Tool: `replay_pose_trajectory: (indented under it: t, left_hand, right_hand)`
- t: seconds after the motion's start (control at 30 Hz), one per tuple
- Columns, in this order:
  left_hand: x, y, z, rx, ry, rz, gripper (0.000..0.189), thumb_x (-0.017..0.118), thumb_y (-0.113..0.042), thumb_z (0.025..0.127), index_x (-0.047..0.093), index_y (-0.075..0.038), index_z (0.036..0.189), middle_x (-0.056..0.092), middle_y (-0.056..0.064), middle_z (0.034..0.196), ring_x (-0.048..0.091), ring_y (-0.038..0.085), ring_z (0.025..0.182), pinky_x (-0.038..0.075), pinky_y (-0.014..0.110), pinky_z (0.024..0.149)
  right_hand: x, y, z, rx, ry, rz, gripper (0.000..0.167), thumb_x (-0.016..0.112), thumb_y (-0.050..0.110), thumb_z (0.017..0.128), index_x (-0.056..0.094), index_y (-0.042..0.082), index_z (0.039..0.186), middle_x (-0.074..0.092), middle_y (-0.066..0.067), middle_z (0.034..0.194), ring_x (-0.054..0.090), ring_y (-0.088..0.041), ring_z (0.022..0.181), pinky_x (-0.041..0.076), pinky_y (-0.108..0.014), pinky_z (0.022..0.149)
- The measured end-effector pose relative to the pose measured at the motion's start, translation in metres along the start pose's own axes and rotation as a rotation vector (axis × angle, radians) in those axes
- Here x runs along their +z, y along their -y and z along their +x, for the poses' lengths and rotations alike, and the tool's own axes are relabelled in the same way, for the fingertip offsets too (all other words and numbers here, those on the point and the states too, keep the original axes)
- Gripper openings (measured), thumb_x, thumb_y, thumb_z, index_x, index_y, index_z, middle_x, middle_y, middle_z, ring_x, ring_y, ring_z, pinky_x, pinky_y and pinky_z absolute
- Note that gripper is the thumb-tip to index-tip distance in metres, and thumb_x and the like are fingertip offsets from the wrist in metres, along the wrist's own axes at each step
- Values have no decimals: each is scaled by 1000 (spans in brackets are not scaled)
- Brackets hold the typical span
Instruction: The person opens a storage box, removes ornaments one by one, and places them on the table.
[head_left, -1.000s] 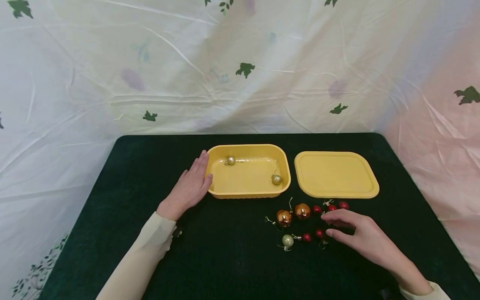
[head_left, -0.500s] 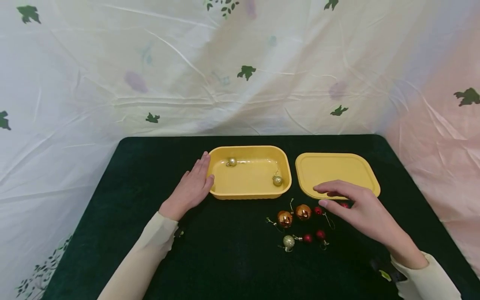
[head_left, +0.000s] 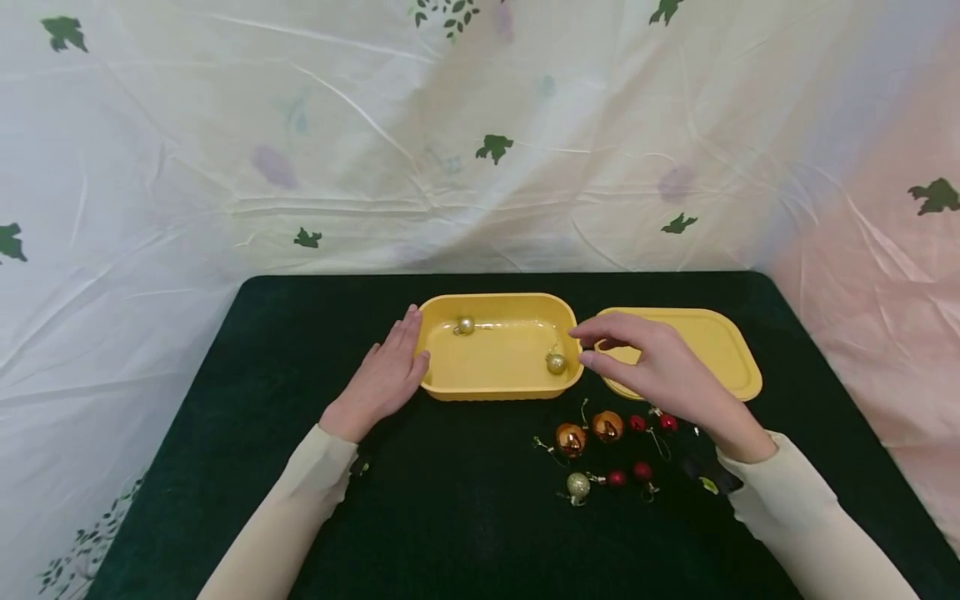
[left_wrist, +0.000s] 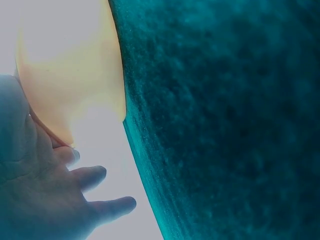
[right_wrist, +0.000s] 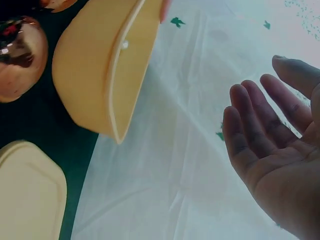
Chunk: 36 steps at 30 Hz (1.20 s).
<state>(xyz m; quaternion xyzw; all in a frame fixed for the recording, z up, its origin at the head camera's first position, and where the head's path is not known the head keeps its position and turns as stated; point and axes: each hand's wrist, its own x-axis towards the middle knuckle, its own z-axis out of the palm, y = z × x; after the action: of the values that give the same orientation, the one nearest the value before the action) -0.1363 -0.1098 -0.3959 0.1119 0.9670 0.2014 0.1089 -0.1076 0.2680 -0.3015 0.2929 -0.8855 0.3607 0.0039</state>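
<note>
A yellow box (head_left: 491,393) stands on the dark green table with two gold baubles, one upper left (head_left: 466,325) and one lower right (head_left: 556,363), inside it. My left hand (head_left: 378,375) rests against the box's left wall, fingers straight. Beside its right rim hovers my right hand (head_left: 652,362), over part of the flat yellow lid (head_left: 708,342). In the right wrist view, nothing shows between its relaxed fingers (right_wrist: 252,135). Below lie two copper baubles, a left one (head_left: 571,439) and a right one (head_left: 607,427), several small red baubles (head_left: 642,472), and a glittery gold bauble (head_left: 578,485).
A pale cloth (head_left: 480,192) with green leaf prints hangs behind the table (head_left: 450,517). Thin hanging loops stick out from several baubles. My right forearm (head_left: 810,508) passes over the table to the right of the baubles.
My right hand has moved up and left from the red baubles, past the lid's near edge, to the box's right rim. My left hand stays against the box.
</note>
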Motion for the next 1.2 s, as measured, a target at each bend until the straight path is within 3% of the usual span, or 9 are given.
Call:
replay_pose_trajectory:
  t: [0.17, 0.4, 0.73, 1.2]
  left_hand:
    - [0, 0, 1, 3, 0, 6, 72, 33, -42, 111, -4, -17, 167, -8, -1, 174, 7, 30, 160, 17, 63, 123]
    - [-1, -1, 0, 7, -5, 4, 71, 33, -42, 112, -4, -17, 167, -8, -1, 174, 7, 30, 159, 18, 63, 123]
    - [-1, -1, -1, 21, -20, -2, 71, 33, -41, 112, -2, -16, 168, -6, 0, 174, 10, 31, 159, 19, 64, 122]
    - [0, -2, -3, 21, -16, -13, 70, 33, -41, 112, -1, -16, 168, -6, 0, 174, 10, 31, 159, 20, 64, 122]
  right_hand:
    - [10, 5, 21, 12, 57, 13, 30, 71, 26, 100, 71, 18, 129, 71, 5, 121, 65, -10, 101, 58, -42, 90]
    - [19, 14, 47, -21, 120, 33, 35, 69, 28, 102, 69, 12, 132, 70, -3, 130, 67, -23, 114, 56, -49, 97]
    - [35, 18, 86, -63, 157, 51, 33, 71, 20, 100, 70, 8, 130, 72, -6, 127, 68, -23, 111, 55, -45, 100]
    - [70, 4, 130, 6, 268, 47, 36, 72, 20, 99, 69, 6, 132, 70, -6, 130, 65, -22, 119, 54, -44, 102]
